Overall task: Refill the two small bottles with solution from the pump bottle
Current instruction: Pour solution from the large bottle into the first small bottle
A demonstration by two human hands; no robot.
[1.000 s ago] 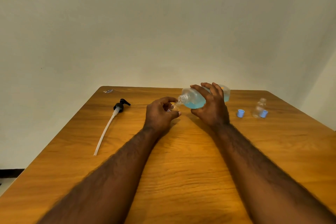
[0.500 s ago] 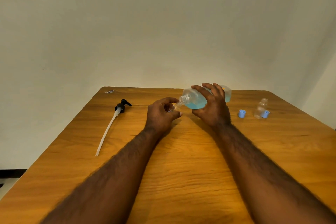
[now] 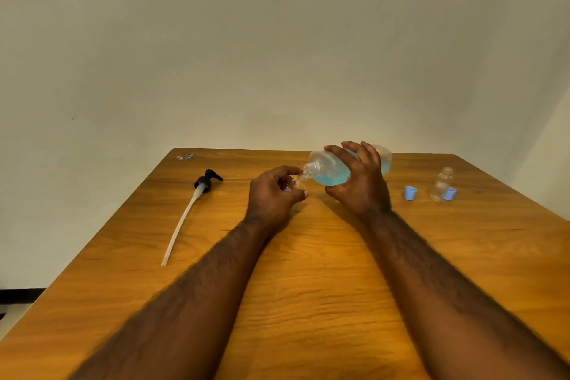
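My right hand (image 3: 361,185) grips the clear pump bottle (image 3: 330,171), which holds blue solution and lies tilted on its side with its open neck pointing left and down. That neck meets the mouth of a small clear bottle (image 3: 298,183) that my left hand (image 3: 271,197) holds, mostly hidden by the curled fingers. A second small clear bottle (image 3: 441,183) stands upright at the right of the table, with a blue cap (image 3: 449,193) against its base and another blue cap (image 3: 410,193) to its left.
The black pump head with its long white tube (image 3: 197,194) lies on the wooden table (image 3: 308,287) at the left. A small scrap (image 3: 185,157) sits near the far left corner. A plain wall stands behind the table.
The pump bottle's neck has tipped slightly lower onto the small bottle's mouth. Both hands stay in nearly the same place.
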